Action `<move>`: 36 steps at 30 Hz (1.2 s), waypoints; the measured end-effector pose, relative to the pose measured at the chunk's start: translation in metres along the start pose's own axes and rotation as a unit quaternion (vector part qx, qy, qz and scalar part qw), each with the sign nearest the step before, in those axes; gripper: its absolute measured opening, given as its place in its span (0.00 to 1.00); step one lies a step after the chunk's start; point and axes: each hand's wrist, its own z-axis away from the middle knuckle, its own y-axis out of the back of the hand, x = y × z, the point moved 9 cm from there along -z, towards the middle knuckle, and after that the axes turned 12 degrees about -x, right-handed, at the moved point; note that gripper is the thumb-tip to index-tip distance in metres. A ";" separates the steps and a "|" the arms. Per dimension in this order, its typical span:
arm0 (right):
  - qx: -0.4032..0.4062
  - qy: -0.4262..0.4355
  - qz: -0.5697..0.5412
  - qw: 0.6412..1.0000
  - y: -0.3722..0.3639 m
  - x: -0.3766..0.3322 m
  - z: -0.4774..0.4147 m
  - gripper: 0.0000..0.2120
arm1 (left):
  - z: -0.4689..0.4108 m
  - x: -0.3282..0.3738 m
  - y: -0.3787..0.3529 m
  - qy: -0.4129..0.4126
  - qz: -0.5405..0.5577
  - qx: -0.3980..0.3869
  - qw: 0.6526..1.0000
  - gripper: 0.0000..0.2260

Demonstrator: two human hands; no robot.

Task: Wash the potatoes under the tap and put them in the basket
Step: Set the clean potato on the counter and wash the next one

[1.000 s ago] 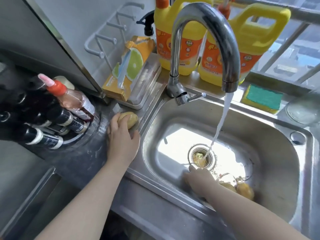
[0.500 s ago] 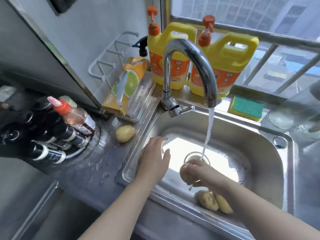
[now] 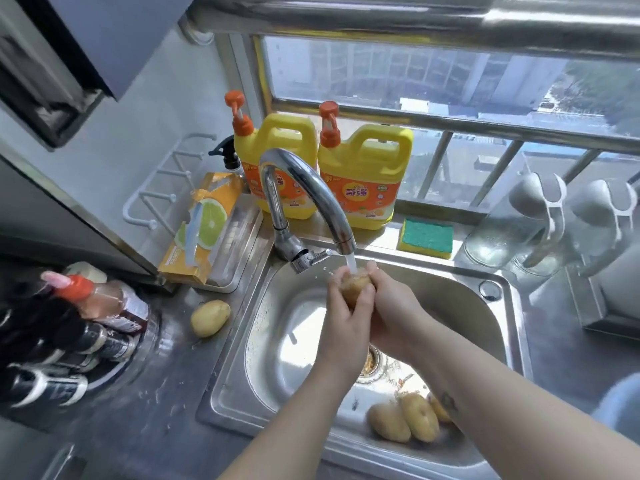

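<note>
A potato is held under the running water of the chrome tap, over the steel sink. My left hand wraps it from the left and my right hand from the right. Another potato lies on the wet counter left of the sink. Three more potatoes lie in the sink's near right corner, partly hidden by my right forearm. No basket is in view.
Two yellow detergent jugs and a green-yellow sponge stand on the sill behind the sink. A tray with an orange packet sits at left. Dark bottles crowd the left counter. Clear glass jars stand at right.
My left hand let go of a potato on the counter and moved to the sink. My right hand lifted a potato from the sink bottom, and both hands now hold it under the stream.
</note>
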 end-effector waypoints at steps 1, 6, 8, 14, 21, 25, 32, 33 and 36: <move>-0.003 0.012 0.022 1.000 0.000 -0.002 -0.001 0.21 | -0.003 0.001 0.002 -0.008 0.020 0.016 1.000 0.13; -0.054 0.045 0.156 0.985 -0.008 0.000 0.002 0.12 | -0.018 -0.009 0.013 0.043 0.162 0.066 0.984 0.14; -0.078 0.042 0.183 0.979 -0.009 0.004 0.003 0.15 | -0.018 -0.020 0.017 0.089 0.203 0.085 0.971 0.13; -0.048 0.095 0.338 0.935 -0.004 -0.003 0.001 0.08 | -0.018 -0.034 0.016 0.128 0.271 0.090 0.950 0.13; 0.073 0.026 0.184 0.980 0.028 0.001 -0.010 0.22 | -0.007 -0.008 -0.002 0.001 0.036 -0.013 0.999 0.14; 0.053 -0.005 0.151 0.987 0.027 0.010 -0.007 0.21 | -0.009 -0.007 0.004 -0.025 0.007 -0.009 1.000 0.11; -0.090 0.115 0.316 0.937 -0.011 -0.011 0.007 0.13 | -0.022 -0.021 0.024 0.072 0.219 0.130 0.964 0.14; -0.098 0.119 0.328 0.932 -0.011 -0.012 0.007 0.12 | -0.024 -0.023 0.022 0.096 0.252 0.122 0.955 0.14; -0.095 0.118 0.308 0.939 -0.007 -0.015 0.005 0.15 | -0.028 -0.022 0.013 0.112 0.313 0.077 0.940 0.15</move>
